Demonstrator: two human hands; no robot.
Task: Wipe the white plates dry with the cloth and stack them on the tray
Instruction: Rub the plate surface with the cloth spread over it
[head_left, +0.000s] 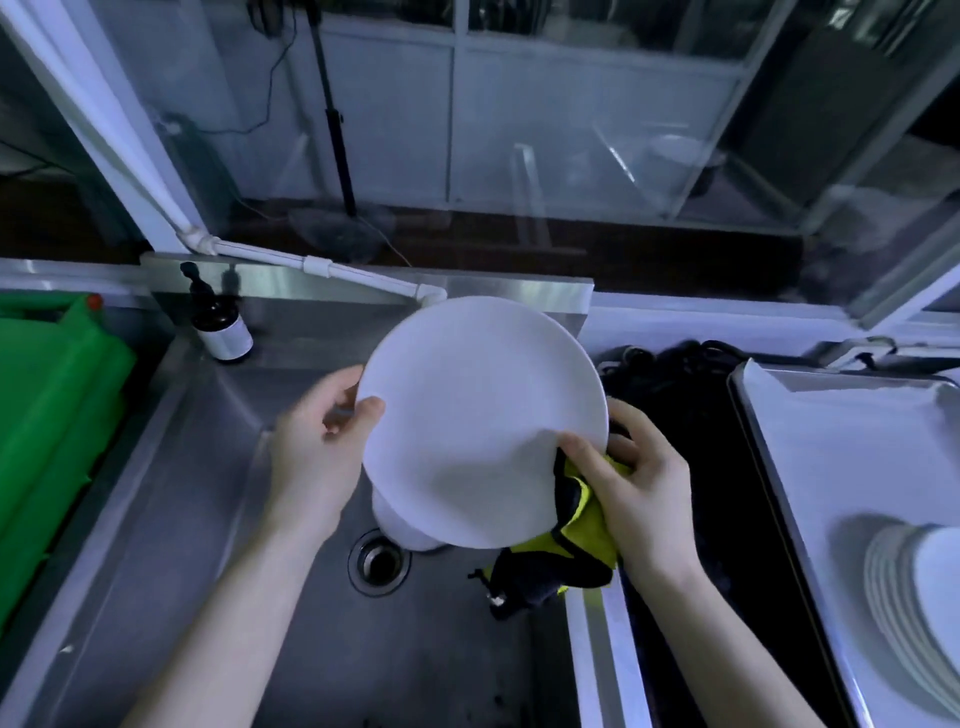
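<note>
**Wet plate held over the sink**

The left hand (317, 441) pinches the white plate (480, 421) at its rim above the sink (208, 519); the right hand (636, 478) grips the yellow cloth (582, 535) against the opposite edge. A damp rim could slip from that thin pinch and drop onto the plates below. The dried stack (914, 587) sits on the tray (810, 447).

Commercial kitchen: steel sink (156, 519), tray (779, 467).

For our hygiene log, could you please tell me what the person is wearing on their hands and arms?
Nothing worn shows: the left hand and right hand are ungloved, with no rings, watch or bracelet visible; the left forearm and right forearm are bare, no sleeve in view.
</note>
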